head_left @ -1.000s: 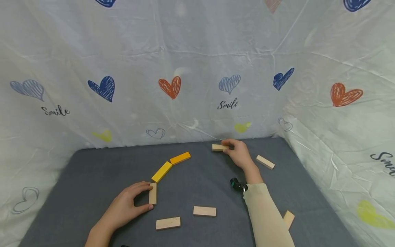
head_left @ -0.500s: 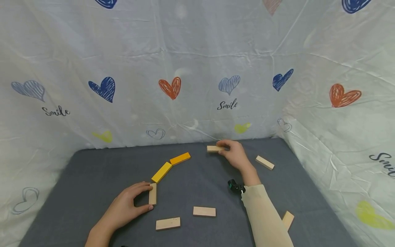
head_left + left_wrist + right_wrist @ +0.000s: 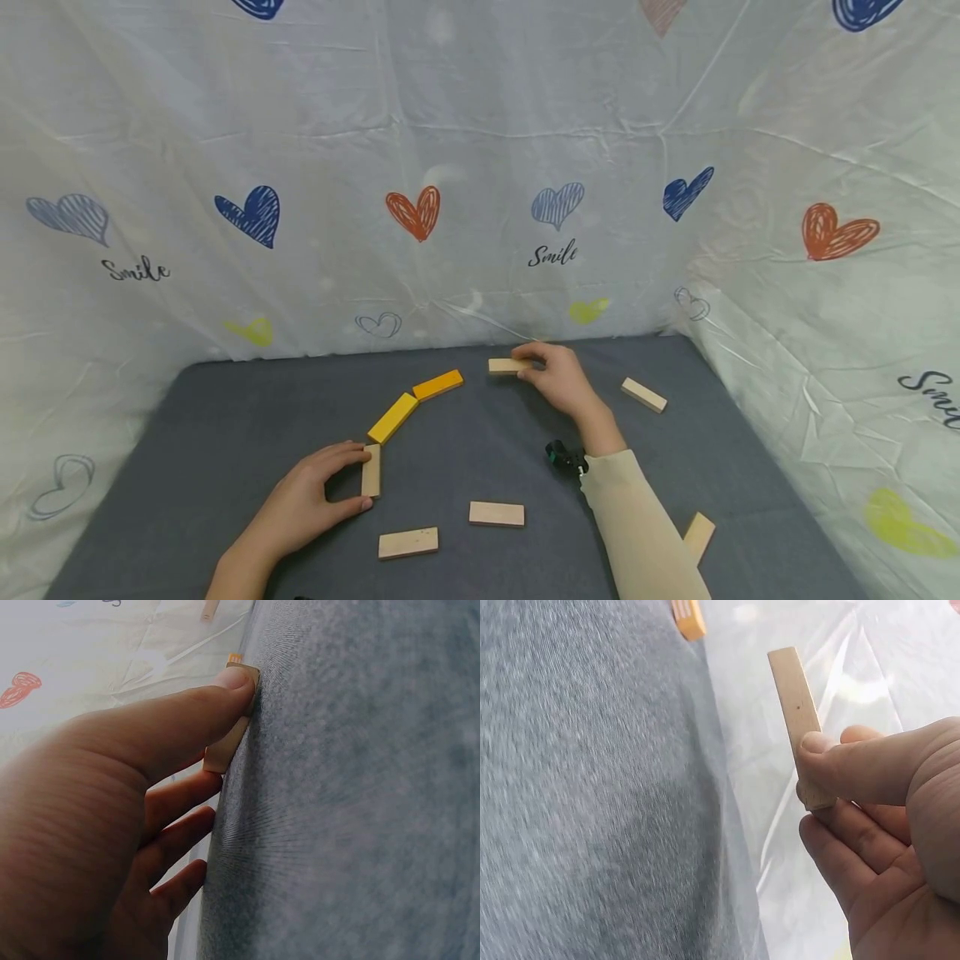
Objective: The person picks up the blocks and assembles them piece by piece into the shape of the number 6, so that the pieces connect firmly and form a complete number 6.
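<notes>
At the left, my left hand (image 3: 303, 496) pinches a plain wooden block (image 3: 371, 471) lengthwise, thumb at the near end and fingers at the far end. That block's far end meets a yellow block (image 3: 393, 418), and an orange block (image 3: 438, 385) continues the curve up and right. My right hand (image 3: 558, 379) grips another plain block (image 3: 506, 367) by its right end between thumb and fingers. In the right wrist view this held block (image 3: 791, 694) sticks out well past the thumb, in front of the white sheet, with the orange block (image 3: 690, 621) at the top.
Two plain blocks lie in front, one light block (image 3: 408, 543) and one pinkish block (image 3: 497, 514). A further block (image 3: 643, 395) lies right of my right hand, and another (image 3: 699, 535) beside the sleeve (image 3: 645, 525). A heart-printed sheet (image 3: 480, 275) hangs behind the grey cloth (image 3: 300, 400).
My right hand has moved left, bringing its plain block closer to the orange one. The left hand and the block it pinches stay in place.
</notes>
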### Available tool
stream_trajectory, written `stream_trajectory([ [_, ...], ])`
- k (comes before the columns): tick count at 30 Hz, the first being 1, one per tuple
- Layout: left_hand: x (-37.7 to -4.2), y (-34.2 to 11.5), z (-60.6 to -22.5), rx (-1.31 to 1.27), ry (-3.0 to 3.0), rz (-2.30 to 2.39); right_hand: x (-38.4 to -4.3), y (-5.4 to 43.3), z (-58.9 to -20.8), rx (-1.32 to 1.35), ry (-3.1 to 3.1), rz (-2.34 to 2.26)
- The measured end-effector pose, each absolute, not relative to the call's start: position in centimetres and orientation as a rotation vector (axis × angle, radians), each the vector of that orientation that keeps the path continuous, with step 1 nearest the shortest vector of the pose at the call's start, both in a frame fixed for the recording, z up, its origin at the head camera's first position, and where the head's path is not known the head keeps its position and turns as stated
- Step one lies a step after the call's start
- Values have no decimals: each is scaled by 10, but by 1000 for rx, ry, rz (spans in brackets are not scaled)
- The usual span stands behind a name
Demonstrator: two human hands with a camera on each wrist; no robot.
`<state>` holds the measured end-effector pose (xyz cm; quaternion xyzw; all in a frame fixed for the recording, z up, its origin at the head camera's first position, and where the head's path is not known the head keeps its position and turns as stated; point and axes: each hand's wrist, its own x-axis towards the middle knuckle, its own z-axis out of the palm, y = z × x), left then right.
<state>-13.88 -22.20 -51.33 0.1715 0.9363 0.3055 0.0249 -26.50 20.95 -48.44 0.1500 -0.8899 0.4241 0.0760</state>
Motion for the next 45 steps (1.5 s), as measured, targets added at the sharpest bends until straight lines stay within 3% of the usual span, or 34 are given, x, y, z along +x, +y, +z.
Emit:
stream_trajectory([
  [24, -138, -223, -512, 540, 2888, 949, -255, 182, -472, 560, -2690, 1202],
  [45, -138, -221, -511, 531, 2897, 937, -241, 143, -472, 812, -2687, 1237],
])
